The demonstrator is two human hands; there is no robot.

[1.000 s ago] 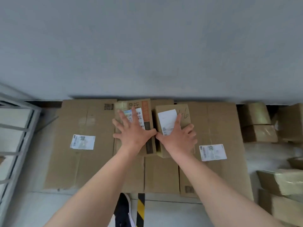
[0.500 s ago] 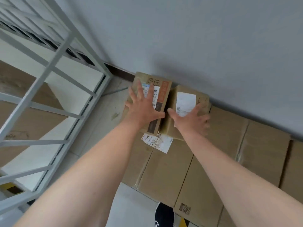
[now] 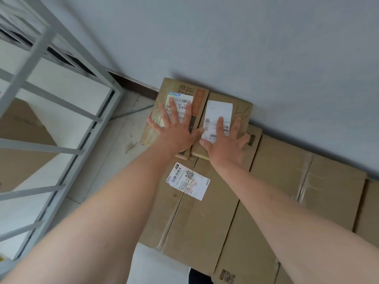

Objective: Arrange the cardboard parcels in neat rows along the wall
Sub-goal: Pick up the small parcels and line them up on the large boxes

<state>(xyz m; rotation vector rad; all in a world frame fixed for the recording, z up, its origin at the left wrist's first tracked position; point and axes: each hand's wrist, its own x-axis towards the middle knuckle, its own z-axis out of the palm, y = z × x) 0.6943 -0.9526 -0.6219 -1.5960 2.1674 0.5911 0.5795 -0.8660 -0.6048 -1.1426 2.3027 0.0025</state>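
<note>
Left hand [image 3: 174,134] lies flat, fingers spread, gripping nothing, on a small brown cardboard parcel with an orange stripe and white label [image 3: 182,87]. Right hand [image 3: 224,145] lies the same way on a small plain brown cardboard parcel with a white label [image 3: 240,108]. A white metal rack [image 3: 41,58] stands at left on the pale tiled floor [image 3: 123,130], with a grey wall [image 3: 246,48] behind. Both parcels lie on large flat cardboard boxes [image 3: 205,222], sides touching, backs against the wall.

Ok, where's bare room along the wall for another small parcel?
Free: the large box top right of the white-label parcel, along the wall; also the near box top below the shipping label. A floor strip lies bare between the metal rack and the orange-striped parcel. Crowded: the two small parcels sit side by side under the left hand and right hand.
</note>
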